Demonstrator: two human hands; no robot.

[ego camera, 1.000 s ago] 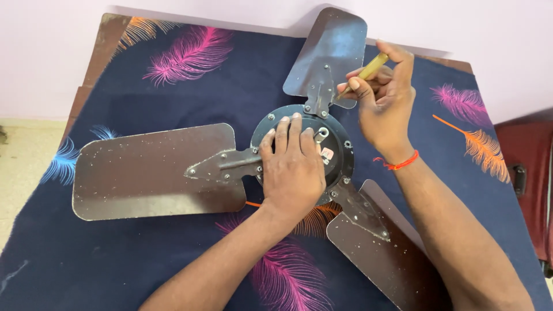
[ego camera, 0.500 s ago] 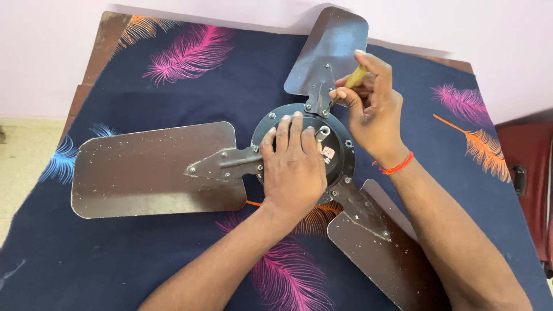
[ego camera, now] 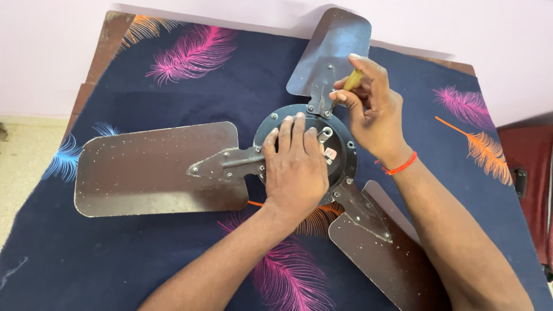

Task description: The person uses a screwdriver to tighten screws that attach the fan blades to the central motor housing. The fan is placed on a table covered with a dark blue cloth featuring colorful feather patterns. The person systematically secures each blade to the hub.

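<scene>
A home room: feather-print cloth [ego camera: 173, 86] on table, lilac wall [ego camera: 57, 52], suitcase [ego camera: 527, 173].

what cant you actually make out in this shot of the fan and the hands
- Head view: the screwdriver tip and the screw it meets, hidden by the right hand.
- Head view: most of the fan hub, covered by the left hand.
- Head view: the lower right blade end, cut off by the bottom edge and the right forearm.
- Hub label: too small.

Both forearms are bare, with no sleeves in view; the right hand [ego camera: 371, 112] has a thin orange-red thread band around its wrist; the left hand [ego camera: 296, 167] wears nothing; fingernails short
</scene>
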